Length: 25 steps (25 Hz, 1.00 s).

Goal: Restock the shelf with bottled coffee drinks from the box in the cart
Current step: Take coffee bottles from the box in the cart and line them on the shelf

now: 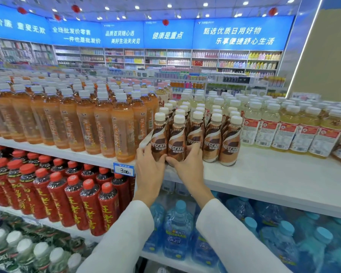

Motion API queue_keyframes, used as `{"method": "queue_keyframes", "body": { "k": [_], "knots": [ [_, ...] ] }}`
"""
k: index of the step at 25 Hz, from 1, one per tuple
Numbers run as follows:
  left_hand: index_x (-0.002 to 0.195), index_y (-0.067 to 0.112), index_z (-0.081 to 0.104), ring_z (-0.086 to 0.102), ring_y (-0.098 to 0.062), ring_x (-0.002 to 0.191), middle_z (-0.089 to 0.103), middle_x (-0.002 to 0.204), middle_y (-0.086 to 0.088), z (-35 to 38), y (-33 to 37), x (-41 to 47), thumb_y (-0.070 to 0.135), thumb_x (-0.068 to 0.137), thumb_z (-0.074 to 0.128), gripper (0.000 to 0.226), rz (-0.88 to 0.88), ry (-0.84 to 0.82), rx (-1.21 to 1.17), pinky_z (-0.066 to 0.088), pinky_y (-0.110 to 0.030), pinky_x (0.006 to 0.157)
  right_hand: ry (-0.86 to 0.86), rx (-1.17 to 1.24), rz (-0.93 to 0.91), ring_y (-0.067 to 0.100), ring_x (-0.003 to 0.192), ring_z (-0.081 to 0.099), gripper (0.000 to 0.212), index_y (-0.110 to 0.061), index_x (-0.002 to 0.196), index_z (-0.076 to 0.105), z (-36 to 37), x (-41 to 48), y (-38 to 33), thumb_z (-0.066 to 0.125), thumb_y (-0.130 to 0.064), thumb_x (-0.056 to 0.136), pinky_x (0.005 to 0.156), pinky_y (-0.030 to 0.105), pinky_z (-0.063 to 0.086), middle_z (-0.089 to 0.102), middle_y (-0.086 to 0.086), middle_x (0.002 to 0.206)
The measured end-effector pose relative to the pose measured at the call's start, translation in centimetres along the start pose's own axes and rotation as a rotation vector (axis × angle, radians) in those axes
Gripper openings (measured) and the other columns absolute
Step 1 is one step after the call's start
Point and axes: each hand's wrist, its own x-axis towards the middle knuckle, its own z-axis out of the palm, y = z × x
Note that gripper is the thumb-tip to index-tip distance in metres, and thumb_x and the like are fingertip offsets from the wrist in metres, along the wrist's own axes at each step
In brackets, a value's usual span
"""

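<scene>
While the left hand (149,166) curls round the end coffee bottle (159,141) & the right hand (189,164) round the 2nd coffee bottle (178,144) at the shelf (264,174) edge, it looks like lining-up time; next prob. let go, fetch more.

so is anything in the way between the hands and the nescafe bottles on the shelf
Nothing visible. The left hand and right hand grip the front Nescafé bottles, standing on the white shelf right of the orange drink bottles.
</scene>
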Motion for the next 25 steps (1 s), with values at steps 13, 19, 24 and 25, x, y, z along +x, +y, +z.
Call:
{"method": "queue_keyframes", "body": {
  "k": [13,19,24,25],
  "knots": [
    [0.122,0.011,0.051,0.060,-0.027,0.105,0.050,0.122,-0.007,0.79,-0.36,-0.22,0.021,0.092,0.074,0.039,-0.034,0.034,-0.071,0.053,-0.046,0.087,0.001,0.025,-0.034,0.015,0.105,0.058,0.054,-0.023,0.110,0.046,0.60,-0.47,0.13,0.087,-0.026,0.076,0.092,0.039,0.054,0.049,-0.005,0.113],
    [0.119,0.012,0.050,0.056,-0.023,0.102,0.053,0.117,-0.006,0.88,-0.01,-0.47,0.022,0.093,0.072,0.036,-0.054,0.046,-0.087,0.051,-0.041,0.087,-0.014,0.021,-0.038,0.017,0.109,0.057,0.055,-0.023,0.114,0.044,0.64,-0.65,0.16,0.086,-0.025,0.078,0.094,0.043,0.054,0.048,0.000,0.120],
    [0.123,0.012,0.048,0.056,-0.023,0.105,0.052,0.121,-0.007,0.49,0.41,-0.65,0.021,0.094,0.071,0.037,-0.088,0.012,-0.072,0.048,-0.034,0.086,-0.054,0.047,0.006,0.019,0.112,0.057,0.055,-0.022,0.120,0.043,0.29,-0.90,-0.33,0.082,-0.026,0.081,0.097,0.044,0.052,0.051,0.001,0.123],
    [0.123,0.011,0.049,0.056,-0.024,0.106,0.052,0.122,-0.008,0.37,0.52,-0.71,0.021,0.094,0.070,0.037,-0.100,-0.001,-0.066,0.047,-0.034,0.086,-0.070,0.049,0.020,0.020,0.114,0.056,0.057,-0.021,0.123,0.044,0.09,-0.95,-0.51,0.082,-0.026,0.082,0.099,0.044,0.052,0.051,0.003,0.125]
  ]
}}
